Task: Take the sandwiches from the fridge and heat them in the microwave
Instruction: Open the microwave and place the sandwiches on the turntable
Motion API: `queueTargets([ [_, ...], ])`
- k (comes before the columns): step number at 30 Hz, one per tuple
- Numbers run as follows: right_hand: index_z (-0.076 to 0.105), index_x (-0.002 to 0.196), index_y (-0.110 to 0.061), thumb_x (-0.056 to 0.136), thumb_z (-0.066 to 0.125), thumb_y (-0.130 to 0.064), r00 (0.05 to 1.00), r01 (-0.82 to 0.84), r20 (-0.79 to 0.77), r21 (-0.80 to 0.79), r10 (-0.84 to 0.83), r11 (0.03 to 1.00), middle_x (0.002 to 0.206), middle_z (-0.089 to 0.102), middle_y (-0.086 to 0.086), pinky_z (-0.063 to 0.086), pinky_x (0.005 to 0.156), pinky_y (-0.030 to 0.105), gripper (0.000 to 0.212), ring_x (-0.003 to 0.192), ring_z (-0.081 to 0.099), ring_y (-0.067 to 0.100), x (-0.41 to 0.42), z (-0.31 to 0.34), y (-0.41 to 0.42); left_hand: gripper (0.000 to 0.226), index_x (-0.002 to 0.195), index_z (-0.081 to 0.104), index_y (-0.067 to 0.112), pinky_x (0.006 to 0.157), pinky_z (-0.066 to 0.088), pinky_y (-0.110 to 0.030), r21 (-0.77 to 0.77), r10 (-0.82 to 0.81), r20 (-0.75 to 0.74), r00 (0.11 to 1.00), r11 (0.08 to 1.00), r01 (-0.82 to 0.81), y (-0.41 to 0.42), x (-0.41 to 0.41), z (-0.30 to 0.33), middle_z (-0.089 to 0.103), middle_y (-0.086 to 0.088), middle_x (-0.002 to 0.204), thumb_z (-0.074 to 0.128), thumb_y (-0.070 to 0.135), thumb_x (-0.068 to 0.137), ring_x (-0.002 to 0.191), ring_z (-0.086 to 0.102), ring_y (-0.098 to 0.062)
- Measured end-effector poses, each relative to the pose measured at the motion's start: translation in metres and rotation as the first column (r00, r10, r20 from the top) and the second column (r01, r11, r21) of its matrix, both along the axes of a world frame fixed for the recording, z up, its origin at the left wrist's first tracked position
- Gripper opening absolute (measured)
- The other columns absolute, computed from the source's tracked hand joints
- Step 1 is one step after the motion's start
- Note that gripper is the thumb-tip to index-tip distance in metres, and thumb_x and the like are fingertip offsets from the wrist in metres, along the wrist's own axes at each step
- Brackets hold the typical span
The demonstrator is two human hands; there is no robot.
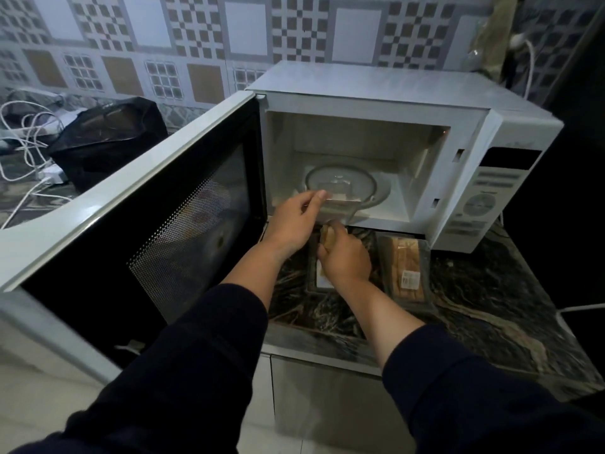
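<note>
Left hand [296, 221]: reaching to the mouth of the open microwave [370, 149], thumb and forefinger pinched on the near rim of a clear cover [340, 188] that sits over the glass turntable. The cover is tilted, near edge raised. Something pale shows through it; too blurred to name.

Right hand [345, 257]: just below and beside the left, in front of the microwave's lower edge, fingers curled round a sandwich piece [327, 237], a tan bread edge sticking up from the fist. The hand is above an opened clear sandwich pack [319, 280] lying on the dark marbled counter [474, 296].

A second pack of sandwiches [407, 270], sealed with a white label, lies on the counter just right of the right hand, its far end tucked near the microwave's base.

Microwave door [137, 221] swung fully out to the left. Beyond the door, a black bag [108, 139] and tangled white cables [29, 139]. Both forearms wear dark sleeves [196, 365].
</note>
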State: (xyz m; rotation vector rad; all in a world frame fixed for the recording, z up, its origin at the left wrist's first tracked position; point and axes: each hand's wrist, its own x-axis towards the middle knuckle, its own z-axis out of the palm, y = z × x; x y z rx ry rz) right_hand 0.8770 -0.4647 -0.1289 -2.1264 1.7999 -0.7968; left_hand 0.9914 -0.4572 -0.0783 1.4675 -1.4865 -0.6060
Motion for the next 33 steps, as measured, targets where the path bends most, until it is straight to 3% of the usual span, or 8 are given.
queueTargets([
  [3,0.046,0.133,-0.028,0.090,0.060,-0.033,0.997,-0.025,0.081,0.076,0.019,0.997,0.107,0.067,0.009,0.042,0.067,0.031,0.045,0.100,0.062,0.031,-0.003,0.013,0.001,0.034,0.118,0.066,0.027,0.075,0.036,0.000,0.001,-0.007,-0.025,1.000,1.000,0.007,0.002,0.000,0.001,0.063,0.012,0.112,0.039,0.039,0.102,0.104,0.052,-0.001],
  [9,0.049,0.129,-0.034,0.088,0.061,-0.039,0.997,0.003,0.082,0.120,-0.013,0.993,0.109,0.067,0.006,0.053,0.076,0.037,0.044,0.099,0.063,0.030,-0.025,0.037,0.029,0.035,0.123,0.064,0.022,0.089,0.037,-0.017,0.001,-0.047,-0.088,0.995,0.999,0.048,0.015,-0.004,-0.005,0.063,0.008,0.120,0.039,0.036,0.103,0.115,0.053,-0.006],
  [16,0.053,0.117,-0.038,0.086,0.063,-0.036,0.992,0.070,0.101,0.068,-0.076,0.995,0.098,0.058,-0.006,0.053,0.077,0.038,0.033,0.091,0.058,0.021,-0.068,0.047,0.084,0.029,0.126,0.060,0.020,0.093,0.034,-0.017,0.012,-0.064,-0.044,0.997,0.998,0.065,0.045,-0.011,-0.028,0.058,0.005,0.126,0.043,0.025,0.102,0.118,0.049,-0.007],
  [20,0.054,0.109,-0.040,0.083,0.066,-0.037,0.988,0.088,0.118,0.104,-0.100,0.991,0.090,0.057,-0.010,0.053,0.067,0.032,0.028,0.079,0.055,0.014,-0.091,0.063,0.096,0.025,0.121,0.061,0.017,0.108,0.037,-0.030,-0.015,-0.057,-0.027,0.998,0.998,0.057,0.061,-0.013,-0.051,0.056,0.001,0.130,0.049,0.017,0.099,0.126,0.047,-0.012],
  [22,0.055,0.107,-0.038,0.081,0.068,-0.036,0.986,0.090,0.134,0.085,-0.101,0.992,0.087,0.057,-0.011,0.049,0.062,0.028,0.029,0.076,0.055,0.012,-0.097,0.076,0.094,0.027,0.123,0.060,0.016,0.112,0.035,-0.035,-0.012,-0.057,0.012,0.998,0.998,0.057,0.069,-0.016,-0.063,0.055,0.001,0.132,0.052,0.017,0.098,0.127,0.046,-0.012],
  [25,0.050,0.103,-0.041,0.081,0.068,-0.034,0.989,0.072,0.128,0.055,-0.078,0.996,0.086,0.054,-0.013,0.046,0.060,0.028,0.029,0.077,0.054,0.014,-0.097,0.101,0.080,0.034,0.130,0.054,0.018,0.109,0.034,-0.030,0.029,-0.044,0.100,0.994,0.999,0.041,0.075,-0.018,-0.080,0.053,-0.002,0.137,0.054,0.025,0.097,0.130,0.046,-0.017],
  [28,0.052,0.114,-0.037,0.083,0.066,-0.032,0.992,0.021,0.120,0.042,-0.026,0.999,0.092,0.053,-0.011,0.049,0.063,0.030,0.035,0.082,0.056,0.015,-0.088,0.126,0.057,0.040,0.130,0.051,0.024,0.104,0.043,-0.039,0.025,0.007,0.083,0.997,1.000,-0.009,0.071,-0.015,-0.085,0.058,0.001,0.129,0.049,0.043,0.095,0.122,0.052,-0.016],
  [33,0.052,0.113,-0.036,0.082,0.067,-0.031,0.986,-0.044,0.162,0.048,0.036,0.998,0.099,0.056,-0.010,0.056,0.071,0.034,0.035,0.085,0.060,0.014,-0.069,0.142,-0.002,0.034,0.128,0.053,0.020,0.100,0.043,-0.039,-0.007,0.102,0.083,0.991,0.995,-0.102,0.040,-0.005,-0.071,0.061,-0.003,0.123,0.036,0.034,0.102,0.116,0.054,-0.020],
])
